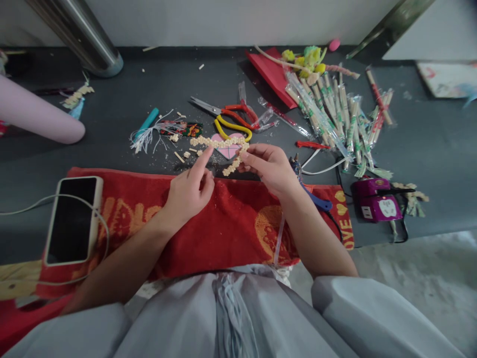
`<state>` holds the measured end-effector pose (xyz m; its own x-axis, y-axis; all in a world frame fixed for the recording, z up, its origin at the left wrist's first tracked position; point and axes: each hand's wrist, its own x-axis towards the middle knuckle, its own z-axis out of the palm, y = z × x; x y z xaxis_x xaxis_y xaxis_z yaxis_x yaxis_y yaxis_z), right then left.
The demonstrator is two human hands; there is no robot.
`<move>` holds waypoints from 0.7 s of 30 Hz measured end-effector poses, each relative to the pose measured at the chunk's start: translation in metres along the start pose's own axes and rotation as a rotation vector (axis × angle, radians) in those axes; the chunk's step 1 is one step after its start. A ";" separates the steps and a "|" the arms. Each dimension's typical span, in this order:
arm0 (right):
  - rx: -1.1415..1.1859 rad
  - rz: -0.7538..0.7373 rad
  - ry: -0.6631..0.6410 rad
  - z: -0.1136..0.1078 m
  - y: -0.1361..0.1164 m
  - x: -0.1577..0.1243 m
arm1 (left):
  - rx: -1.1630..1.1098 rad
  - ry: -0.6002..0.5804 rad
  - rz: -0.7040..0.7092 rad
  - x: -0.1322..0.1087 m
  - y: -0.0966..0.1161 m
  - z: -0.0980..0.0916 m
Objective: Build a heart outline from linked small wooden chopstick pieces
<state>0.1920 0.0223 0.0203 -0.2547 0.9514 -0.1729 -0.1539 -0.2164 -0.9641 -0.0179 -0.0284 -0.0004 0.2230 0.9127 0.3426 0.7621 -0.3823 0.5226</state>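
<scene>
- Your right hand (270,166) is pinching the right end of a cream beaded strip (222,144) between thumb and fingertips, fingers curled closed around it.
- Your left hand (189,190) is holding nothing; its index finger is extending up to touch the strip from below, the other fingers folding loosely into the palm.
- The beaded strip is hanging just above the dark table (112,109), lying across a pink heart (226,149) and following its upper outline; a short branch is dropping down at its right end.
- Yellow-handled pliers (233,128) are lying just behind the heart, with red-handled scissors (223,110) crossing beside them.
- A red towel (231,223) is lying along the table's near edge, under both of your wrists.
- A phone (72,219) with a white cable is resting on the towel's left end, screen dark.
- A heap of wrapped sticks (335,114) is lying at the right rear, well apart from your hands.
- A purple tool (376,201) is sitting near the table's right edge, beside the towel.
- A teal pen (147,122) is lying left of the pliers, next to white threads.
</scene>
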 end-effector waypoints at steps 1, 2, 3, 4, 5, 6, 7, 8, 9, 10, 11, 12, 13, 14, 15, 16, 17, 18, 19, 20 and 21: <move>0.000 0.001 0.000 0.000 0.000 0.000 | 0.006 -0.008 0.001 0.000 0.000 0.000; 0.002 0.000 0.000 0.000 0.000 0.000 | 0.009 -0.014 0.002 0.000 0.000 0.000; 0.004 0.000 -0.002 0.000 -0.001 0.000 | 0.011 -0.018 0.002 0.001 0.000 0.000; 0.007 -0.001 -0.003 0.001 -0.001 0.000 | 0.012 -0.019 0.001 0.001 0.000 0.000; 0.011 -0.002 -0.005 0.001 -0.001 -0.001 | 0.010 -0.018 0.001 0.001 0.000 0.000; 0.016 -0.002 -0.006 0.001 -0.001 -0.001 | 0.008 -0.017 -0.001 0.001 0.000 0.000; 0.024 -0.002 -0.005 0.001 -0.002 -0.001 | 0.005 -0.016 -0.003 0.001 0.000 0.000; 0.033 -0.001 -0.003 0.001 -0.002 -0.001 | 0.002 -0.016 -0.005 0.001 0.000 0.000; 0.041 0.001 0.000 0.001 -0.002 -0.001 | 0.000 -0.015 -0.006 0.001 0.000 0.000; 0.048 0.004 0.004 0.002 -0.002 -0.001 | 0.002 -0.012 -0.007 0.001 0.000 0.000; 0.053 0.007 0.005 0.002 -0.002 -0.001 | 0.004 -0.011 -0.006 0.001 0.000 0.000; 0.056 0.008 0.006 0.002 -0.002 -0.001 | 0.007 -0.011 -0.006 0.001 0.000 0.000; 0.055 0.010 0.007 0.002 -0.002 0.000 | 0.010 -0.012 -0.004 0.001 0.000 0.000; 0.051 0.012 0.007 0.003 -0.003 0.000 | 0.013 -0.013 -0.002 0.001 0.000 0.001; 0.045 0.015 0.009 0.003 -0.003 0.000 | 0.015 -0.014 0.002 0.001 0.001 0.001; 0.040 0.018 0.011 0.003 -0.003 0.000 | 0.017 -0.016 0.005 0.001 0.001 0.001; 0.035 0.020 0.013 0.003 -0.003 0.000 | 0.018 -0.017 0.009 0.001 0.001 0.001; 0.032 0.020 0.014 0.003 -0.003 0.000 | 0.018 -0.017 0.014 0.001 0.001 0.001; 0.030 0.017 0.014 0.003 -0.003 0.000 | 0.017 -0.017 0.019 0.001 0.001 0.001; 0.031 0.015 0.014 0.003 -0.003 0.000 | 0.017 -0.019 0.022 0.001 0.001 0.001; 0.034 0.013 0.014 0.003 -0.003 0.000 | 0.017 -0.021 0.024 0.001 0.001 0.001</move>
<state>0.1900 0.0219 0.0235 -0.2435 0.9513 -0.1888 -0.1832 -0.2363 -0.9543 -0.0165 -0.0281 -0.0006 0.2540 0.9061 0.3383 0.7667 -0.4018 0.5007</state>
